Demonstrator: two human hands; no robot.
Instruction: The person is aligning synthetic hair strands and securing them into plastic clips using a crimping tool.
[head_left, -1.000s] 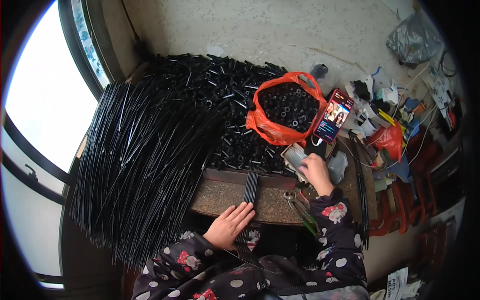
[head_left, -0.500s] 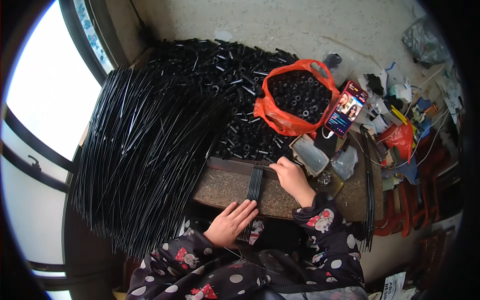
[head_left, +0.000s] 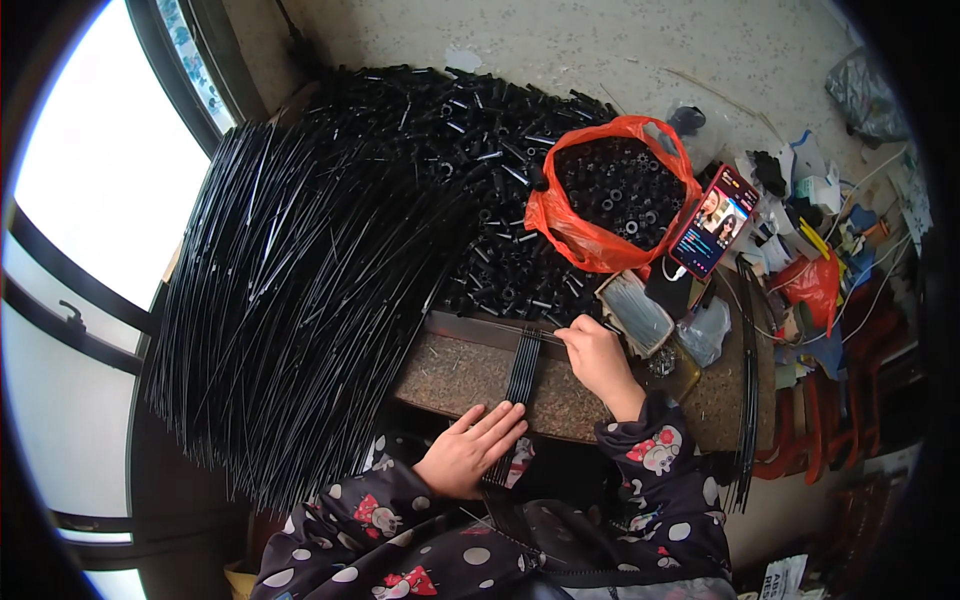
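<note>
At the far left a bright curved window (head_left: pixel 90 200) fills the edge of the view. Next to it a great fan of long thin black plastic rods (head_left: pixel 290 300) lies spread across the floor, its upper end meeting a heap of short black plastic tube pieces (head_left: pixel 470 150). Below these sits a worn brown speckled bench (head_left: pixel 460 370), and across it lies a small flat row of black rods (head_left: pixel 522 368), running from the bench's far edge down toward the person. The left hand (head_left: pixel 470 445) lies flat at the near edge of the bench, fingers straight and held together, its fingertips touching the lower end of that row. The right hand (head_left: pixel 597 355) rests at the upper end of the row, its fingers curled and pinching what looks like a thin rod at the bench's far edge. Just right of that hand is a clear rectangular plastic box (head_left: pixel 635 312). Above it stands an orange plastic bag (head_left: pixel 590 235) filled with black tube pieces, and to its right a smartphone with a lit screen (head_left: pixel 712 222) leans among cluttered packets and cables.
</note>
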